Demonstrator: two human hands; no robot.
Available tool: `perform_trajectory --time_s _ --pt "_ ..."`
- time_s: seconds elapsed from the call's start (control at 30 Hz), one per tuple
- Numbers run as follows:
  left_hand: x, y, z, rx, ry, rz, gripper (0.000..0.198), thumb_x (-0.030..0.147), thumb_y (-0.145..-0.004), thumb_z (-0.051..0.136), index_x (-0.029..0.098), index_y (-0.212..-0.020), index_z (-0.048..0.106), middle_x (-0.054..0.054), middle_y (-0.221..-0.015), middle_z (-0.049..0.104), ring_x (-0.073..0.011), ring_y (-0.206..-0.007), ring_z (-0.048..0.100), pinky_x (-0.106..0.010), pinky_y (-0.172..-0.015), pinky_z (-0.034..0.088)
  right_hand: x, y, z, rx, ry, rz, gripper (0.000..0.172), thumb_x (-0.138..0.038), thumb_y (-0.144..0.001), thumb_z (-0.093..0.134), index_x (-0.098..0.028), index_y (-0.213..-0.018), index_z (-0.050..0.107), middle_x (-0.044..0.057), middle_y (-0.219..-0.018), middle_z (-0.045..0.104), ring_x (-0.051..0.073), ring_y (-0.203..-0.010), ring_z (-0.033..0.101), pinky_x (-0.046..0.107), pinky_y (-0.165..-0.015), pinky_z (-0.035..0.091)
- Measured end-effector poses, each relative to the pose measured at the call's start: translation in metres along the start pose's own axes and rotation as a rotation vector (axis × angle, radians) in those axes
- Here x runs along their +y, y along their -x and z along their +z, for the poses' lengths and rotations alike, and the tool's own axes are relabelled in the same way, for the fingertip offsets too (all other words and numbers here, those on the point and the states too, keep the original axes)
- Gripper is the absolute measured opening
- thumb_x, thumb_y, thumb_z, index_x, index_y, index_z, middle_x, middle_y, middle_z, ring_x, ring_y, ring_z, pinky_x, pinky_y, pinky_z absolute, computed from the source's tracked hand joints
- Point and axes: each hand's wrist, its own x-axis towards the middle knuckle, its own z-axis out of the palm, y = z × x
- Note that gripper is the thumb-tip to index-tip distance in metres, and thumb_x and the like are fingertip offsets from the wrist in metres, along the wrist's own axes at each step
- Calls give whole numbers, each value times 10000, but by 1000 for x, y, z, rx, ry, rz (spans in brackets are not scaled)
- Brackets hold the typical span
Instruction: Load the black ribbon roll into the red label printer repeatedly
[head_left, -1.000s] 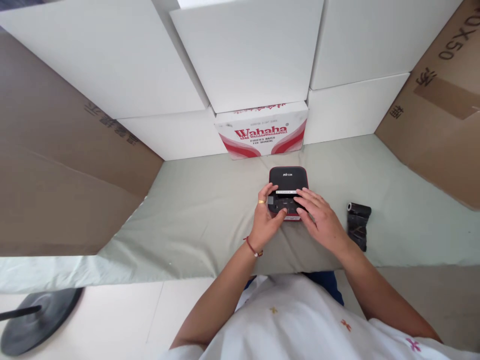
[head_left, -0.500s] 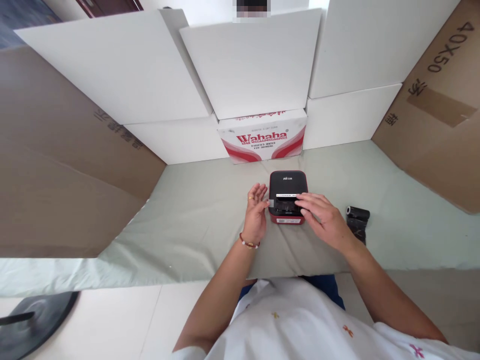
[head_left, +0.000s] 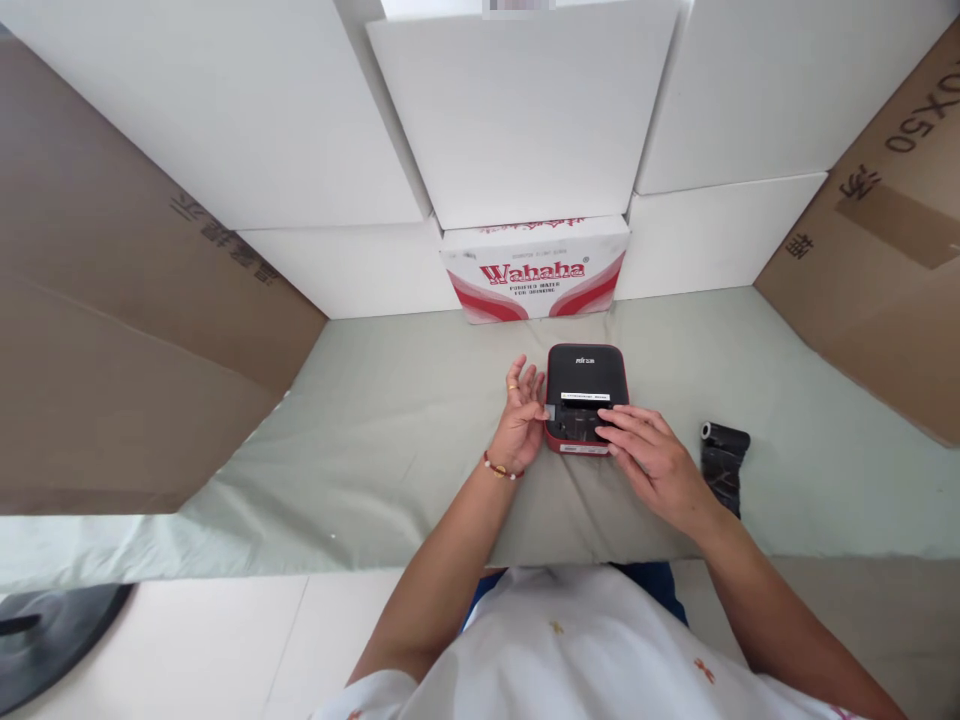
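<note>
A black and red label printer (head_left: 587, 373) stands on the cloth-covered table, a white label strip across its top and a dark recess in front of the strip. My left hand (head_left: 522, 420) is at its left side, thumb touching a grey tab on the edge while the other fingers stretch upward, apart. Over the right front corner lies my right hand (head_left: 649, 450), its fingers extended and their tips at the dark recess. Neither hand is wrapped around the printer. Further right lies a black ribbon roll (head_left: 726, 436) with a loose end trailing toward me.
A Wahaha water carton (head_left: 536, 285) stands behind the printer, below white panels (head_left: 525, 120). Brown cardboard sheets (head_left: 112, 300) close off the left side, and another cardboard sheet (head_left: 892, 270) stands on the right. The table's cloth (head_left: 390, 450) is wrinkled.
The camera view has tilted down and shifted a little. My right fingertips have slid slightly toward the printer's front edge. My left thumb stays at the grey tab.
</note>
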Motion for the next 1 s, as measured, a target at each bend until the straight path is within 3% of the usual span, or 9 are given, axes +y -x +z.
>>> perform_trajectory --time_s 0.23,0.4,0.47,0.57,0.7,0.83,1.0 --pt "-9 0 -3 -25 6 23 998 118 -564 666 446 -1473 416 -2 -1635 454 -235 -1605 403 -352 -1200 493 -11 -7 -2 -12 23 57 274 -221 -1084 567 -260 -1235 793 83 -1373 786 278 -1273 679 550 -1085 602" --pt "-19 1 -1 -52 70 52 790 173 -591 717 350 -1334 515 -22 -1602 518 -232 -1605 400 -393 -1310 355 -5 -32 -19 -82 9 140 300 -330 -1104 546 -246 -1260 788 75 -1197 841 249 -1117 764 457 -1029 622" --pt "-23 0 -1 -39 63 71 718 209 -610 731 324 -1292 537 -37 -1585 543 -242 -1593 412 -416 -1324 328 2 -54 -23 -151 80 231 357 -358 -1114 498 -243 -1295 783 76 -1200 840 236 -1075 786 404 -981 628" --pt "-25 0 -1 -26 60 83 702 230 -616 743 309 -1286 548 -51 -1565 569 -254 -1574 434 -436 -1332 309 14 -92 -16 -364 340 339 404 -315 -1103 454 -242 -1335 777 88 -1300 815 246 -1120 780 380 -974 605" --pt "-23 0 0 -30 82 73 695 208 -596 746 297 -1264 579 -47 -1526 602 -257 -1549 461 -438 -1337 307 25 -130 4 -581 522 385 291 -246 -970 629 -244 -1171 840 126 -1129 845 300 -1034 787 395 -858 587" --pt "-21 1 0 -47 95 48 670 204 -603 741 272 -1258 617 -55 -1486 631 -264 -1519 489 -444 -1327 326 30 -144 16 -692 587 404 285 -188 -846 741 -223 -1106 851 168 -1108 838 335 -1015 789 409 -811 581" --pt "-22 0 -1 -60 84 48 646 212 -620 734 266 -1255 628 -54 -1460 650 -266 -1500 508 -453 -1312 344 33 -144 16 -720 621 397 277 -218 -868 725 -233 -1116 849 163 -1126 835 333 -1029 786 402 -793 582"
